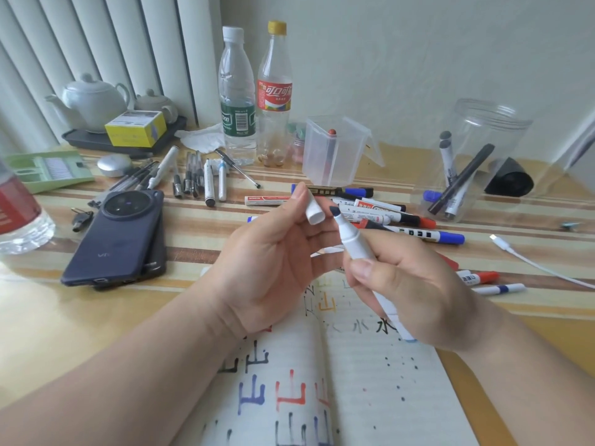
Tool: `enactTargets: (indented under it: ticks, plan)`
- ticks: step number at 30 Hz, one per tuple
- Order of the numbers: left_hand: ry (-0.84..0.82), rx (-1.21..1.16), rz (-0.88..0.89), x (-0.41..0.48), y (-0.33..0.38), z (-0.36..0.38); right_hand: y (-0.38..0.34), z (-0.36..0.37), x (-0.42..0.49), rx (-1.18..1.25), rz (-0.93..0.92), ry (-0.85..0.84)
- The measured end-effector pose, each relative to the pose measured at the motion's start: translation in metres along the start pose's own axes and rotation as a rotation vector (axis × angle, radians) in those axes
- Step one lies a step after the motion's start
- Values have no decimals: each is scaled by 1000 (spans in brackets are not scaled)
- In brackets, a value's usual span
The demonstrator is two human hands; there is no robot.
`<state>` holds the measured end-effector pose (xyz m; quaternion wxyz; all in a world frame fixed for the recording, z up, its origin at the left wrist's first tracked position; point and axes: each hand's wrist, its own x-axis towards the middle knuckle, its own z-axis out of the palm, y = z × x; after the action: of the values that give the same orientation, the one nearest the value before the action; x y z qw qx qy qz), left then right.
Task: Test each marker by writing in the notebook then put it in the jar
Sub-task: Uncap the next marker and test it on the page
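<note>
- Currently the left hand [273, 249] pinches the white cap [315, 211]; the right hand [415, 291] grips the uncapped marker [354, 241].
- Its bare tip sits near the left fingers [309, 235]: ink could smear skin.

cola bottle [274, 91]: red label read 可口可… | water bottle [237, 119]: green label showed "on" plus a barcode | phone [112, 249]: back showed "vi", rest blurred | notebook [370, 397]: handwritten 水 in black, 山 in blue and yellow | markers [380, 209]: label print was too small to read
</note>
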<state>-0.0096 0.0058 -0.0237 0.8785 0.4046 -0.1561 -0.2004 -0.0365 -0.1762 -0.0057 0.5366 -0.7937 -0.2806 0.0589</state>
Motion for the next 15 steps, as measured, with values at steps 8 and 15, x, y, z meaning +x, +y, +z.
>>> enactTargets:
  ticks: [8, 15]
  plan:
    - [23, 75, 47, -2, -1, 3, 3, -1, 2, 111, 197, -46]
    - [68, 285, 115, -4, -11, 8, 0, 6, 7, 273, 254, -38]
